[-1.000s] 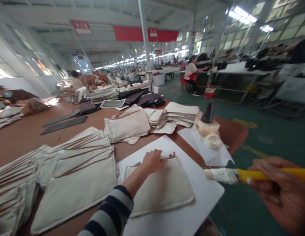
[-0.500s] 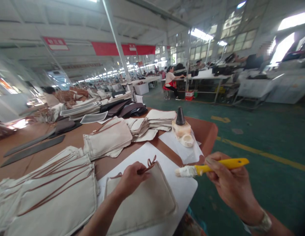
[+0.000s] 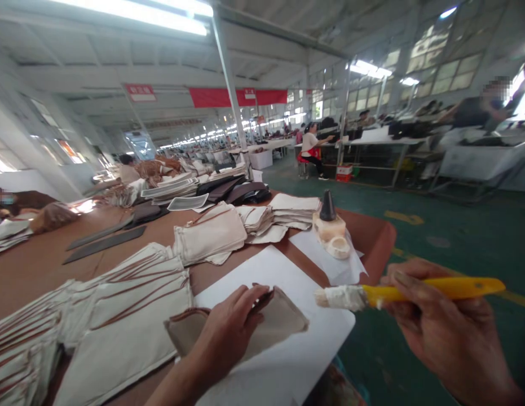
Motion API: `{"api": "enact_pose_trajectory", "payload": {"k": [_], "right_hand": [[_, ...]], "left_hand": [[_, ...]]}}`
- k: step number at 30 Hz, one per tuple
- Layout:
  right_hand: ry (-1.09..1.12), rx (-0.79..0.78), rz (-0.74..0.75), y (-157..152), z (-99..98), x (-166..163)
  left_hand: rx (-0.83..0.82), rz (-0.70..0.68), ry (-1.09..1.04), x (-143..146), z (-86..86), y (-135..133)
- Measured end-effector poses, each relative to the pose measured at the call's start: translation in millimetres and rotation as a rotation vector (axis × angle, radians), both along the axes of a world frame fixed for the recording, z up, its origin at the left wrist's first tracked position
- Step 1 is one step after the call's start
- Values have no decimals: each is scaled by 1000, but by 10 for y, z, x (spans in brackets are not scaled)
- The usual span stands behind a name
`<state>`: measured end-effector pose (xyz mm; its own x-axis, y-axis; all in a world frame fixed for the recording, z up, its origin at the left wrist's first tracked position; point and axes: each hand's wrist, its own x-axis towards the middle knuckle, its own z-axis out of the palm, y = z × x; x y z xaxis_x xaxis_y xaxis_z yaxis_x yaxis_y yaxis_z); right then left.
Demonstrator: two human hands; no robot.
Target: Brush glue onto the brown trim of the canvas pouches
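My left hand (image 3: pixel 234 321) pinches the brown-trimmed edge of a beige fabric pouch (image 3: pixel 285 316). Part of the pouch lies behind my fingers and wrist, and it rests tilted over a white board (image 3: pixel 321 355). A yellow-handled paintbrush (image 3: pixel 374 294) is in my right hand (image 3: pixel 444 330), its bristles pointing left above the board's right side. White paste coats the bristles and ferrule, which do not touch the pouch. Left of the board, several similar beige pouches (image 3: pixel 127 344) with brown cords lie overlapped.
Behind the board stand a beige pouch pile (image 3: pixel 211 231) and stacked pieces (image 3: pixel 294 208). A paste-smeared container with a black cone (image 3: pixel 327 206) sits on white paper near the brown table's (image 3: pixel 378 228) right edge. Dark strips (image 3: pixel 105 245) lie left. Co-workers sit farther off.
The pouch under my left hand has been raised and tilted, showing less of its face. My right hand and the brush have come nearer and to the right. The view has turned left.
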<state>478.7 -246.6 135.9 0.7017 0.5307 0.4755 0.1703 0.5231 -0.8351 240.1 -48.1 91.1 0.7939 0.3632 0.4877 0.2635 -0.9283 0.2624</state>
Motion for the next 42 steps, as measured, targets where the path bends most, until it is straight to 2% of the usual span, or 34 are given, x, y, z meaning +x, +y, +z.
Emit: {"api": "enact_pose_trajectory", "payload": {"k": [3,6,11,15,18,21,25,30,32,34,36,39,42], "right_hand": [[-78,7,23,36,-15,-55],[-161,-38,48,112,-91,-95],[-295,-101,130,342,-149,-216],[-443,-153,48,525,-41,-238],[-449,-126,-39,514,26,-197],[-440,-115,-13,427,43,-207],[-568,-140,44,408,46,-234],[-573,-123,-95,314,86,-95],[-519,-101,-41,223,89,-81],[-492,-99,82,142,81,-119],[-540,-117,206,82,83,-173],[-759,-188,323,-5,152,-199],[-969,-235,237,-120,281,-155]], "left_hand": [[-50,-32,-118,16,-111,-10],[-138,-57,-190,25,-146,-36],[-321,-24,-125,24,-3,-147],[-431,-40,-51,13,105,-185],[-472,-36,-35,-3,107,-164],[-471,-44,-26,3,74,-167],[-311,-97,-34,38,39,-258],[205,-196,-148,-13,49,-397],[411,-217,-125,-58,76,-444],[545,-245,-91,-97,107,-487],[597,-268,-73,-124,133,-520],[607,-275,-67,-143,147,-545],[601,-283,-70,-147,144,-547]]}}
